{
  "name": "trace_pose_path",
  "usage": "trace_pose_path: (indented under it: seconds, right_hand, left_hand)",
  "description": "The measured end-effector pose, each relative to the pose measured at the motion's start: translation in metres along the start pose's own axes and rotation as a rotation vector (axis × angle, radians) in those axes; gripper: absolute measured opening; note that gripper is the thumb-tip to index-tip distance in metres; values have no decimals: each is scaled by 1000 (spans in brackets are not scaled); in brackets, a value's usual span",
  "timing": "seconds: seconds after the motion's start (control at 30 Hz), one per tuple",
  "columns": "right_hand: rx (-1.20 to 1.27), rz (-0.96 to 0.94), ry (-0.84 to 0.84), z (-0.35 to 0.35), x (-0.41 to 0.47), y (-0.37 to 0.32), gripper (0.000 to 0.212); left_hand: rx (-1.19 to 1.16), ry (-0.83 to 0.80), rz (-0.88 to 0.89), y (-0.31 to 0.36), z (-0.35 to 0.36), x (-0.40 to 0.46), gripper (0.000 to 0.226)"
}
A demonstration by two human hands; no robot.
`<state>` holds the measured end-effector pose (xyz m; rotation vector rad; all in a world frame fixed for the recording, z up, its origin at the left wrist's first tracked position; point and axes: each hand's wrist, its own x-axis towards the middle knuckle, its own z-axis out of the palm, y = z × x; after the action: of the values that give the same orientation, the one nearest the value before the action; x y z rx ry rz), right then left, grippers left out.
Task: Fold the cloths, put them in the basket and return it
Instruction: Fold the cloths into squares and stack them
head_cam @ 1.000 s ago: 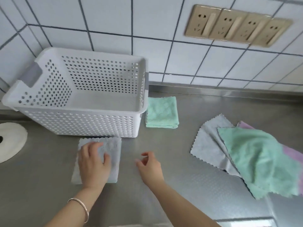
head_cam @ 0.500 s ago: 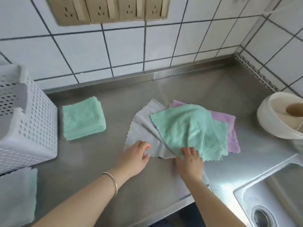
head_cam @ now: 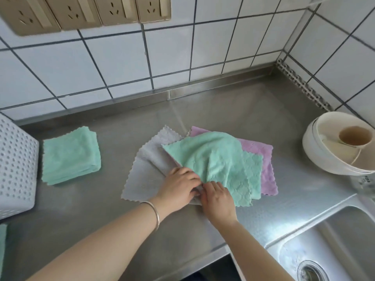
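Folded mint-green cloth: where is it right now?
In the head view, the folded mint-green cloth lies on the left of the steel counter, just right of the white perforated basket and apart from the unfolded cloth pile at centre.

A pile of unfolded cloths lies in the middle of the tabletop (head_cam: pixel 233 102). The mint-green cloth (head_cam: pixel 219 159) is on top, rumpled and humped. Under it a grey cloth (head_cam: pixel 146 171) spreads out to the left and a lilac cloth (head_cam: pixel 263 159) shows on the right, both flat with zigzag edges. Well to the left lies a folded green cloth (head_cam: pixel 71 155), a neat square stack. The white perforated basket (head_cam: pixel 16 165) stands just left of it at the frame edge.
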<state>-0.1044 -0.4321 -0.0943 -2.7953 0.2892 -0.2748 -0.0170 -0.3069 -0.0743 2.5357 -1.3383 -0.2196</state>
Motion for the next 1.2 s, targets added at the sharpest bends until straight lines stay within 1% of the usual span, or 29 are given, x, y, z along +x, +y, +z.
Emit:
trace_pose_path:
  seconds: [0.07,0.1,0.17,0.2,0.27,0.3,0.33,0.4,0.43,0.47,0.53,0.57,0.6,0.67,0.73,0.83,0.9,0.97,1.03,1.1,1.13,1.2]
  right_hand:
    - [42,-40,83,-14,3,7,19]
    - [62,-54,121,-24,6,10,16]
    - [90,-77,182,-48,19,17,9]
    - [93,-86,185,-64,27,18,9]
    - [66,-119,184,-91,43,21,20]
    - [59,-136,169,-104,51,21,25]
    - [68,-133,114,-119,58,18,25]
    - [112,-98,-50,-147,71,9,21]
    - [97,-109,-142,-160,77,4,21]
    - [20,-145,-195,-170,81,0,21]
    - [-180,-207,-237,-189,89,-11,16]
    - [-236,-205,-238,-198,94,-16,12]
    - [-235,-187,-231,-204,98,-22,15]
    - [-160,-144,-220,-212,104,-33,31]
    - [-87,-148,-185,-210,110,-48,29]
    - [20,-144,-124,-197,119,-78,31]
    - [137,-132,-81,-189,122,-104,28]
    - [224,-129,-35,-182,122,-132,37]
    - [301,-148,-11,-180,119,-152,40]
    - [369,-176,-48,-181,110,-167,38]
    - [406,-187,-106,-181,103,-170,36]
    - [497,-193,-267,-180,84,-175,33]
  left_hand:
    - [-33,23,-10,4,-9,11,34]
    - [-57,59,-21,4,-15,17,34]
    - [-81,109,-46,1,-30,29,22]
    - [-71,124,-50,-1,-39,35,20]
    - [-23,119,-37,-5,-59,43,19]
    - [5,109,-31,-6,-68,45,17]
    - [37,90,-32,-8,-75,45,16]
    - [54,28,-92,-13,-86,40,19]
    - [5,14,-146,-17,-91,35,21]
    - [-92,27,-206,-21,-96,30,21]
    - [-303,112,-298,-28,-113,13,21]
    - [-365,164,-328,-31,-125,4,23]
    - [-378,215,-352,-35,-136,-6,25]
    - [-350,320,-384,-43,-164,-29,28]
    - [-383,379,-409,-58,-190,-55,24]
    - [-399,317,-473,-86,-223,-90,20]
    - [-279,316,-521,-107,-239,-115,17]
    - [-168,390,-601,-124,-253,-146,19]
    - [-180,511,-634,-133,-260,-174,23]
    - [-277,623,-586,-132,-260,-205,17]
    - [-369,636,-573,-129,-257,-221,15]
    - [-530,565,-596,-118,-246,-255,21]
